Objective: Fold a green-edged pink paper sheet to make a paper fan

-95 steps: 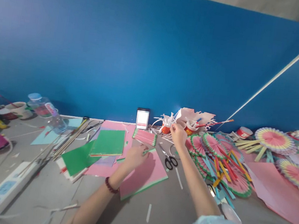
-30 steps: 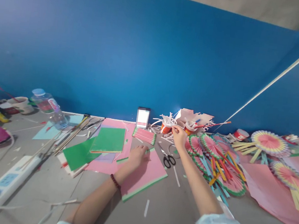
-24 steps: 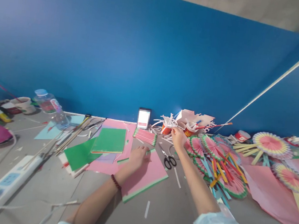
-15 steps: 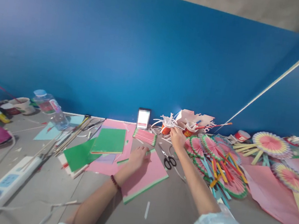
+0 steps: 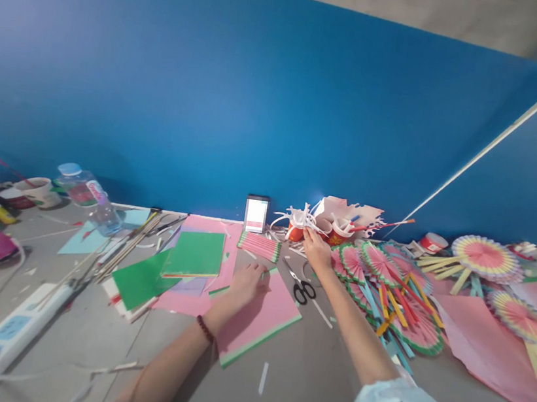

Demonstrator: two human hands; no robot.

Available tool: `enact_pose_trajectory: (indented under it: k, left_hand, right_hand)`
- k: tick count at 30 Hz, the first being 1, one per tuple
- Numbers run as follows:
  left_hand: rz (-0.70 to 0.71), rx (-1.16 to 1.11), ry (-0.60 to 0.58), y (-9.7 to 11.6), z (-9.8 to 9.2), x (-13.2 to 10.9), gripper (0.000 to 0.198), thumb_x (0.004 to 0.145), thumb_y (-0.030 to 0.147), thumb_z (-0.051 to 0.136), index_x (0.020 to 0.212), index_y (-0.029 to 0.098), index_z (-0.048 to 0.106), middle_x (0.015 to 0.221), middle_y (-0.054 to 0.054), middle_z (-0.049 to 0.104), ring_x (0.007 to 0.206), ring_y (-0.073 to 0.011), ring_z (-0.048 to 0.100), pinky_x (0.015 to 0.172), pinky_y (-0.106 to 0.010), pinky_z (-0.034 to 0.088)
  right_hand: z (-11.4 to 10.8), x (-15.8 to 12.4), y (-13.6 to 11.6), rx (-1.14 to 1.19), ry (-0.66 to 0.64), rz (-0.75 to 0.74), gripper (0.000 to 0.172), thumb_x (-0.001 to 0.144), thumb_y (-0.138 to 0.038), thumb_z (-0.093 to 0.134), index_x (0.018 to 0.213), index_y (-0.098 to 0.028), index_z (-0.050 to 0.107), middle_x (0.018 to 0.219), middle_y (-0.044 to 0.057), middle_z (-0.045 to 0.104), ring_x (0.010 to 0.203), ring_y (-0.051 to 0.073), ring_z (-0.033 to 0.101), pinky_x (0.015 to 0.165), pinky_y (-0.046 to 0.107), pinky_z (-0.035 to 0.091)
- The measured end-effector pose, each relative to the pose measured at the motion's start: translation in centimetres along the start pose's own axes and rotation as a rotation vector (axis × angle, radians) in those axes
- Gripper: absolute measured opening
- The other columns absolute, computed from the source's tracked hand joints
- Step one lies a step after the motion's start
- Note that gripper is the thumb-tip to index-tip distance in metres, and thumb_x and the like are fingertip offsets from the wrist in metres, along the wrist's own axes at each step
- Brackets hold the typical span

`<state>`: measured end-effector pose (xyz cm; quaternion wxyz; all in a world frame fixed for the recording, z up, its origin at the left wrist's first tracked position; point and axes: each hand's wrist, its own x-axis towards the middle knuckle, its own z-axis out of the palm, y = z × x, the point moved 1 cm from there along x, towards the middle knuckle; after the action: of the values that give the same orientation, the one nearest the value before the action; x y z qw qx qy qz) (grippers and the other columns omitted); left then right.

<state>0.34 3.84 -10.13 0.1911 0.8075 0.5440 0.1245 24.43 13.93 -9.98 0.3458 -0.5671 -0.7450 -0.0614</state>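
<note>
Both arms [image 5: 360, 328] extend; left hand [image 5: 244, 285] open on pink paper [image 5: 279, 304]; right hand [image 5: 317, 250] by red cup [image 5: 296, 234], grip unclear.

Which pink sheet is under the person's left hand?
The green-edged pink sheet left of the black-handled scissors: the left hand covers part of it. Another pink sheet lies beneath green papers, with more pink paper at far right.

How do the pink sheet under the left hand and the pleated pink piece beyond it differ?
The pink sheet lies flat; the pleated pink piece is folded into narrow ridges. The sheet looks larger than the pleated piece. The left hand is over the sheet, not the pleated piece. Both are pink with green edging.
</note>
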Motion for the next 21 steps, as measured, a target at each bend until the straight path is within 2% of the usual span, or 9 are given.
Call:
enact_pose_trajectory:
  k: [4, 8, 12, 17, 21]
  left_hand:
    - [-0.023, -0.028, 0.003, -0.3, 0.4, 0.2, 0.034, 0.079, 0.03, 0.072, 0.109, 0.02, 0.059, 0.109, -0.009, 0.063, 0.105, -0.0261, 0.06, 0.086, -0.036, 0.046]
    - [-0.043, -0.034, 0.004, -0.4, 0.6, 0.5, 0.038, 0.076, 0.03, 0.076, 0.109, 0.02, 0.059, 0.109, -0.009, 0.063, 0.105, -0.0262, 0.06, 0.084, -0.035, 0.046]
    - [-0.048, -0.047, 0.008, -0.3, 0.5, 0.5, 0.04, 0.073, 0.031, 0.079, 0.108, 0.021, 0.061, 0.108, -0.009, 0.064, 0.103, -0.0263, 0.061, 0.083, -0.035, 0.046]
    - [-0.046, -0.06, 0.058, -0.3, 0.5, 0.5, 0.037, 0.072, 0.028, 0.078, 0.105, 0.021, 0.063, 0.11, -0.009, 0.062, 0.108, -0.0275, 0.057, 0.089, -0.038, 0.044]
    - [-0.044, -0.143, 0.096, -0.4, 0.2, 0.5, 0.035, 0.069, 0.017, 0.076, 0.102, 0.021, 0.063, 0.11, -0.008, 0.064, 0.11, -0.0282, 0.055, 0.093, -0.04, 0.042]
  right_hand:
    - [-0.4, 1.3, 0.3, 0.118, 0.046, 0.044, 0.036, 0.087, -0.02, 0.042, 0.105, -0.017, 0.072, 0.116, 0.011, 0.071, 0.106, 0.022, 0.065, 0.09, 0.034, 0.053]
    - [-1.0, 2.4, 0.7, 0.227, 0.059, 0.105, 0.031, 0.083, -0.025, 0.044, 0.092, -0.017, 0.074, 0.097, 0.01, 0.076, 0.086, 0.022, 0.07, 0.078, 0.033, 0.056]
    - [-1.6, 2.6, 0.6, 0.304, 0.079, 0.174, 0.033, 0.084, -0.031, 0.046, 0.094, -0.016, 0.074, 0.088, 0.01, 0.077, 0.071, 0.022, 0.069, 0.069, 0.033, 0.056]
    - [-2.5, 1.3, -1.0, 0.378, 0.071, 0.17, 0.034, 0.085, -0.036, 0.048, 0.097, -0.017, 0.074, 0.095, 0.011, 0.076, 0.077, 0.023, 0.069, 0.071, 0.034, 0.055]
    - [-3.0, -1.5, -3.0, 0.424, 0.018, 0.127, 0.031, 0.085, -0.035, 0.05, 0.098, -0.02, 0.074, 0.097, 0.01, 0.076, 0.08, 0.022, 0.068, 0.071, 0.033, 0.055]
